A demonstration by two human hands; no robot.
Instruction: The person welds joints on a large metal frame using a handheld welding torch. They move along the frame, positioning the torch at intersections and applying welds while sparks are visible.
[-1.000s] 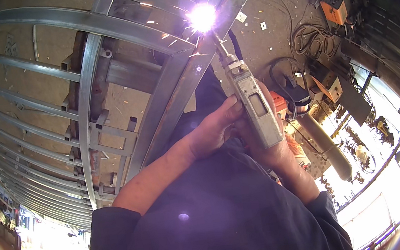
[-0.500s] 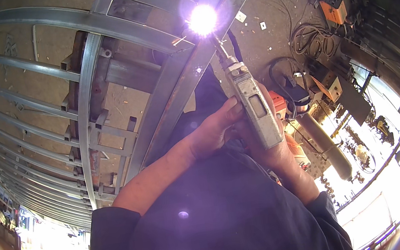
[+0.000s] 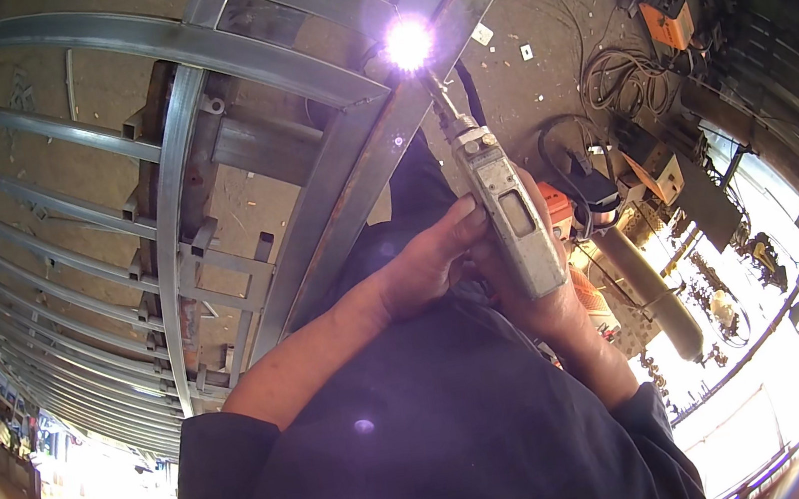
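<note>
A boxy grey welding gun (image 3: 505,210) with a thin nozzle slants up across the middle of the view. My right hand (image 3: 515,297) is wrapped round its body from below, partly hidden behind it. The fingers of my left hand (image 3: 435,253) are closed against the gun's left side, thumb uppermost; part of the grip is hidden. At the nozzle tip burns a dazzling white-violet glow (image 3: 409,44), beside the joint where a grey square-tube frame (image 3: 285,68) meets a long diagonal steel beam (image 3: 359,169). The glare covers the exact spot of contact.
Many parallel metal bars (image 3: 62,218) spread out at the left. On the floor at the right lie coiled cables (image 3: 624,78) near an orange-and-black machine (image 3: 667,17). A gas cylinder (image 3: 653,297) lies closer, beside another orange box (image 3: 657,170). Small scraps dot the floor.
The glow and the gun's nozzle have shifted very slightly right and nearer to me. Spark streaks left of the glow are gone. Both hands keep the same hold.
</note>
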